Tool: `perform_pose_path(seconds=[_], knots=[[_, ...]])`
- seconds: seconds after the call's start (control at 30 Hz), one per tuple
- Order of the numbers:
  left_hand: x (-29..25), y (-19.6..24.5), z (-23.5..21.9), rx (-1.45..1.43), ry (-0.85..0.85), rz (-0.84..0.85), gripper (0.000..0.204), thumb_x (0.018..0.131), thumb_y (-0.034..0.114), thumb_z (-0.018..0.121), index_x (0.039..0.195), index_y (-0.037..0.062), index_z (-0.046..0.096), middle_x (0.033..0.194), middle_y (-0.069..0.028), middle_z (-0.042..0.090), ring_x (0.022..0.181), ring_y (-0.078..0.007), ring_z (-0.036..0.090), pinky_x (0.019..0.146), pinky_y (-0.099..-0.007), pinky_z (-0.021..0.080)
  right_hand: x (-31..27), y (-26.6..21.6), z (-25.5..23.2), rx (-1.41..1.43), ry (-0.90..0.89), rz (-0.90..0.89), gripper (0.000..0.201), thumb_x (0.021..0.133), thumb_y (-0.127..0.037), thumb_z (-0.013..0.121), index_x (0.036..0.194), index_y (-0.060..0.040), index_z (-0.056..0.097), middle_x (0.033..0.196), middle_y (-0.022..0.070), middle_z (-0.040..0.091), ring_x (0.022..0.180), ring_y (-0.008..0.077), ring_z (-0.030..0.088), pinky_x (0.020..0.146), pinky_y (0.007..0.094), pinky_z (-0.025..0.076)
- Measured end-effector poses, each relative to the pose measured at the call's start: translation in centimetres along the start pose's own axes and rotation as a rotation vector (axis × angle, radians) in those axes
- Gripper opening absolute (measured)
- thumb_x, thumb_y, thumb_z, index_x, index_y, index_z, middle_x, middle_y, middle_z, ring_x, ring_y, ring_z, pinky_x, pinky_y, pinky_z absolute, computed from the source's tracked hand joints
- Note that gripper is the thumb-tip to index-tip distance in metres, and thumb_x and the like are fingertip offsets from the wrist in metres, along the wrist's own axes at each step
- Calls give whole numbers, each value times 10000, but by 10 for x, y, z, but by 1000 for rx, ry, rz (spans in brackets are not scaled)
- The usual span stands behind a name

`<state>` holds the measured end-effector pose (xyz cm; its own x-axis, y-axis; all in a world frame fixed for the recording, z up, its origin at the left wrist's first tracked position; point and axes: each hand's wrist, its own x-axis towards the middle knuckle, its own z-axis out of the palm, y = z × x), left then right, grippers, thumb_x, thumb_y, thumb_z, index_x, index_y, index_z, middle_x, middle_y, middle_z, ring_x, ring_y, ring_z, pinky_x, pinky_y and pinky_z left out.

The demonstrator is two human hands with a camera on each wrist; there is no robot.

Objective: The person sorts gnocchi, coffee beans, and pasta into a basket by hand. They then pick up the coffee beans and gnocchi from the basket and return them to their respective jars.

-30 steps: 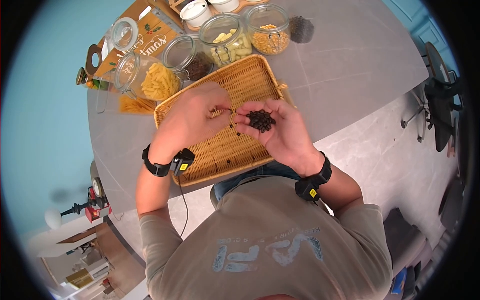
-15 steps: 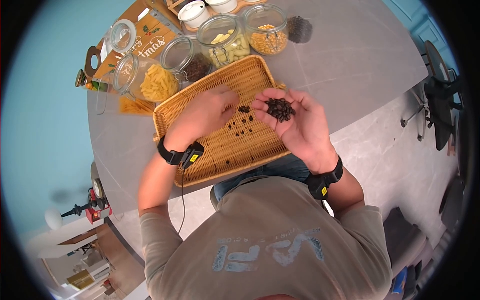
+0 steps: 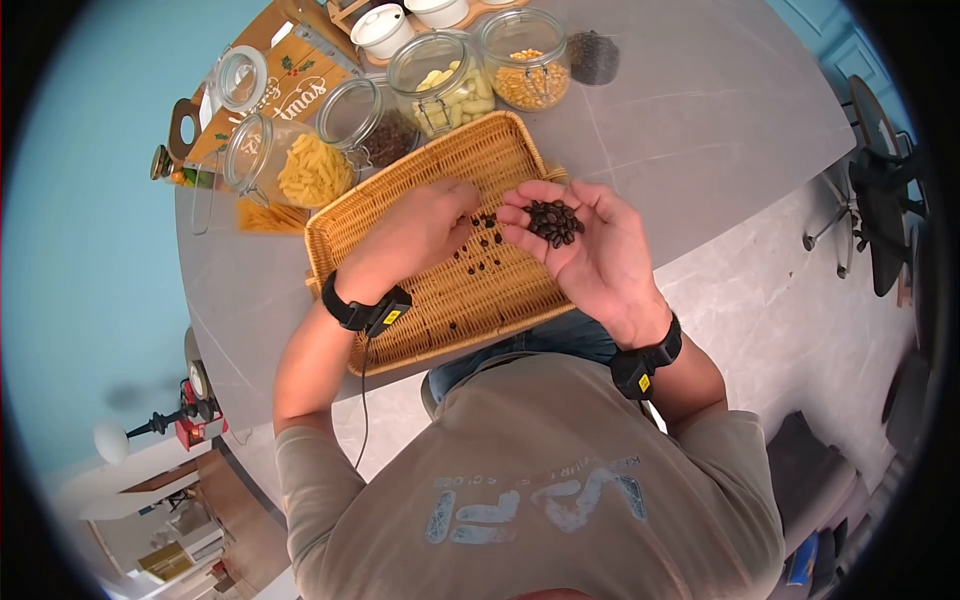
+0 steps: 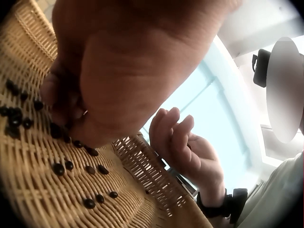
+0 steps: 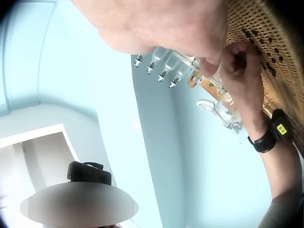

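Note:
My right hand (image 3: pixel 608 250) lies palm up over the right part of the wicker basket (image 3: pixel 420 305), fingers gently cupped. A heap of dark coffee beans (image 3: pixel 554 223) rests on that palm and finger bases. Just left of it, my left hand (image 3: pixel 425 225) reaches low into the basket with its fingers curled downward. In the left wrist view, its fingertips are right at some loose beans (image 4: pixel 58 169) on the weave; I cannot tell whether a bean is pinched there. Several more beans (image 3: pixel 484 243) lie scattered between the two hands.
Behind the basket stand glass jars of pasta (image 3: pixel 315 172), dark beans (image 3: pixel 388 140), pale yellow-green pieces (image 3: pixel 455 108) and corn kernels (image 3: pixel 530 85). White lidded pots (image 3: pixel 382 30) are farther back. Dry spaghetti (image 3: pixel 270 216) lies left. The grey table (image 3: pixel 690 150) extends right.
My right hand has drawn back to the right with its beans, away from the left fingers. More beans show in the basket between the hands. Over the last half second, both hands barely shift.

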<state>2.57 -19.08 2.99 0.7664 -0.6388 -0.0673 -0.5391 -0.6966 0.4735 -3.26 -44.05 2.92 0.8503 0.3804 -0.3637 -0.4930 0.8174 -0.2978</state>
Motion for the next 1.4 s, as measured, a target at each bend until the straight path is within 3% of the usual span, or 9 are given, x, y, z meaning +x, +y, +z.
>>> perform_pose_path(seconds=[0.27, 0.37, 0.47, 0.57, 0.77, 1.17, 1.27, 1.37, 1.4], knots=[[-4, 58, -51, -271, 150, -88, 183, 913, -1, 793, 1082, 16, 724, 918, -62, 667, 759, -154, 655, 663, -331, 527, 2, 8, 0, -32, -19, 3, 471, 1155, -252, 377, 1233, 112, 667, 1235, 209, 718, 1154, 320, 698, 1095, 482, 587], [-1, 76, -53, -362, 129, 11, 210, 901, 33, 807, 1089, 20, 712, 949, -95, 701, 767, -218, 710, 661, -378, 555, 3, 18, 4, -34, -33, 35, 455, 1151, -240, 386, 1228, 109, 669, 1226, 202, 716, 1132, 308, 691, 1085, 481, 586], [2, 69, -49, -350, 146, -37, 182, 918, 26, 780, 1086, 18, 713, 953, -109, 702, 801, -277, 710, 700, -398, 570, -1, 19, 8, -35, -9, 46, 451, 1147, -238, 393, 1229, 109, 670, 1226, 205, 713, 1129, 312, 686, 1084, 486, 583], [2, 37, -39, -126, 115, 44, 186, 926, 2, 782, 1106, 32, 747, 998, -102, 693, 814, -266, 688, 717, -375, 558, -7, 11, 6, -31, -10, 38, 455, 1145, -241, 398, 1235, 113, 669, 1230, 213, 711, 1152, 330, 689, 1091, 492, 581], [6, 16, 0, 72, 8, 122, 170, 941, 78, 742, 1104, 28, 732, 1054, -153, 681, 1004, -394, 708, 847, -496, 586, -7, -7, 3, 11, -16, -33, 479, 1151, -261, 391, 1251, 120, 663, 1253, 234, 712, 1222, 370, 697, 1101, 500, 579], [11, 14, 0, -56, -12, 9, 151, 951, 82, 720, 1074, -3, 735, 981, -179, 723, 937, -415, 716, 813, -492, 574, -5, -4, 4, -1, -3, -29, 486, 1156, -262, 375, 1244, 120, 661, 1244, 232, 718, 1194, 356, 707, 1102, 489, 585], [3, 16, -19, -215, 113, -38, 170, 938, 113, 775, 1054, -7, 749, 904, -155, 717, 855, -371, 710, 772, -454, 564, -4, -1, 3, -3, -12, -20, 477, 1156, -255, 374, 1235, 116, 665, 1233, 222, 723, 1190, 343, 705, 1105, 487, 583], [-7, 40, -48, -233, 153, -160, 172, 934, 68, 825, 1080, 9, 758, 910, -69, 671, 805, -177, 666, 719, -335, 537, -2, 7, 1, -25, -34, -2, 459, 1154, -241, 380, 1223, 107, 671, 1224, 211, 725, 1187, 329, 700, 1097, 487, 580], [-9, 47, -55, -225, 133, -112, 168, 929, 61, 829, 1074, 10, 761, 920, -67, 671, 789, -170, 658, 700, -326, 529, 0, 11, 0, -36, -58, 9, 451, 1152, -237, 384, 1219, 104, 673, 1221, 208, 725, 1183, 325, 698, 1092, 489, 580]])
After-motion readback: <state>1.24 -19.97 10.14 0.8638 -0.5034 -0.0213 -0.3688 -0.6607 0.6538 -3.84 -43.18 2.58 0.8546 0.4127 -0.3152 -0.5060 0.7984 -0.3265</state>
